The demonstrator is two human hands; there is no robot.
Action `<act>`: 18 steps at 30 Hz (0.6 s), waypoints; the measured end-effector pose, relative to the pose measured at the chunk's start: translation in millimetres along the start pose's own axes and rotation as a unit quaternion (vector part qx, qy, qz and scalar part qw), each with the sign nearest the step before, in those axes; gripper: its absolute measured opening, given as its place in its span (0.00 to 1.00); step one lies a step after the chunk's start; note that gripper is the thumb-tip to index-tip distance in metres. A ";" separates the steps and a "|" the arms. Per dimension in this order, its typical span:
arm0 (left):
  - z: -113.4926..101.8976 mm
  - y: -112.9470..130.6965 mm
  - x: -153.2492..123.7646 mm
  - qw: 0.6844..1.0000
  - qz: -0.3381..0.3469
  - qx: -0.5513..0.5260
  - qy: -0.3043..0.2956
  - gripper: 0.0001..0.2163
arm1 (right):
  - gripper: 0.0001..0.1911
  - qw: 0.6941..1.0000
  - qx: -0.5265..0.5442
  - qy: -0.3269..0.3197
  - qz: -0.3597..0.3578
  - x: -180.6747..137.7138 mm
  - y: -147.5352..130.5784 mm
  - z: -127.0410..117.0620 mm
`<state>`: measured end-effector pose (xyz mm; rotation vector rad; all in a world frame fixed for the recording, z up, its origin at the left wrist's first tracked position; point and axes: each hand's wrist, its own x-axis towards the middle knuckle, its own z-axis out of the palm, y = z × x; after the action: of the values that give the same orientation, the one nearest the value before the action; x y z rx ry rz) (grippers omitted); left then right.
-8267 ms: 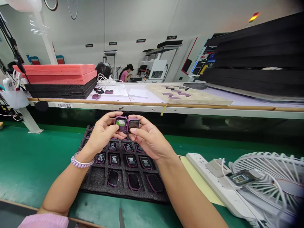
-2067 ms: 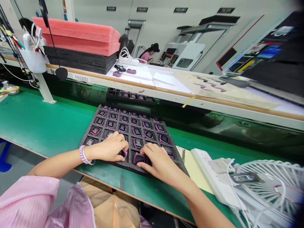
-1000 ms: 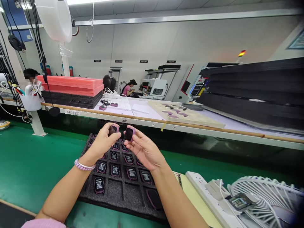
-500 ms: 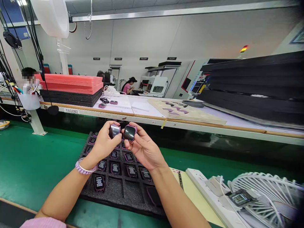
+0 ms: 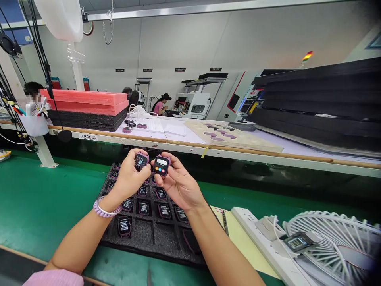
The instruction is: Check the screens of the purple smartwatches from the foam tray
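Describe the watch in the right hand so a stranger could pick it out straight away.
Find the black foam tray on the green bench. Just above it, the right hand holds a purple watch beside the left hand's. Its lit screen alone shows a white bar over coloured dots.

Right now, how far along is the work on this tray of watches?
Done: most pockets of the foam tray hold watches with text screens. In hand: the left hand holds one watch, the right hand another, lit. Left: two front pockets stand empty.
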<state>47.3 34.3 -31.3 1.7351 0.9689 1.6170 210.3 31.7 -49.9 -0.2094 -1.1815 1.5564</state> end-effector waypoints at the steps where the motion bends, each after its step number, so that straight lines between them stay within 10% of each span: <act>1: -0.2 0.1 0.1 1.000 -0.001 -0.002 0.002 0.13 | 0.18 1.000 0.002 -0.001 -0.003 0.1 -0.3 0.1; 18: -2.7 0.6 -0.2 0.999 -0.028 0.013 -0.010 0.19 | 0.22 1.000 -0.018 0.017 -0.013 0.1 -1.3 -1.6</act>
<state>44.7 33.6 -30.6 1.7220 1.0246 1.5558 212.2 32.5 -49.6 -0.2433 -1.1818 1.5035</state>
